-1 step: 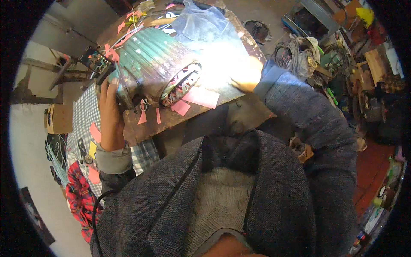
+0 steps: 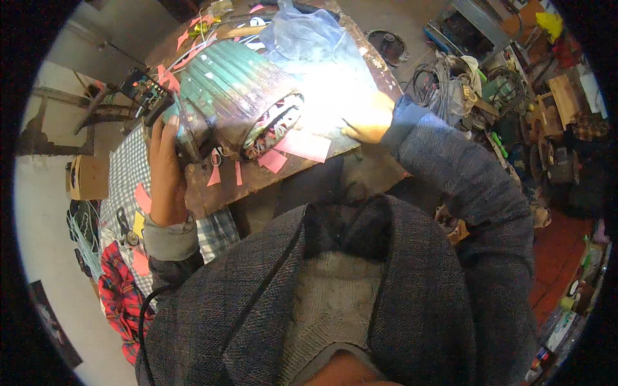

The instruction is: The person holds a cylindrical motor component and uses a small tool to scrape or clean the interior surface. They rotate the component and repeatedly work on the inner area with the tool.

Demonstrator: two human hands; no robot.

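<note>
A ribbed, bucket-shaped vessel (image 2: 238,80), worn green fading to brown, lies on its side on the table. Patterned scraps (image 2: 273,125) fill its mouth, which faces right. My left hand (image 2: 166,154) has its fingers and thumb closed about the dark left end of it. A sheer bluish cloth (image 2: 299,35) spreads from behind the vessel to its right. My right hand (image 2: 370,119) is at this cloth's right edge with its fingers curled in against it. Strong glare washes out part of those fingers. Pink pieces (image 2: 306,145) lie by the vessel's mouth.
The worn wooden table (image 2: 212,198) ends just before me. A checked cloth (image 2: 129,164) bearing pink and yellow pieces is at left, with scissors (image 2: 123,219) on it and red plaid cloth (image 2: 119,286) below. A cardboard box (image 2: 90,177) stands beyond. Cable coils (image 2: 431,80) clutter the right.
My right hand has shifted slightly left and toward me along the cloth. My left hand and the vessel keep their place.
</note>
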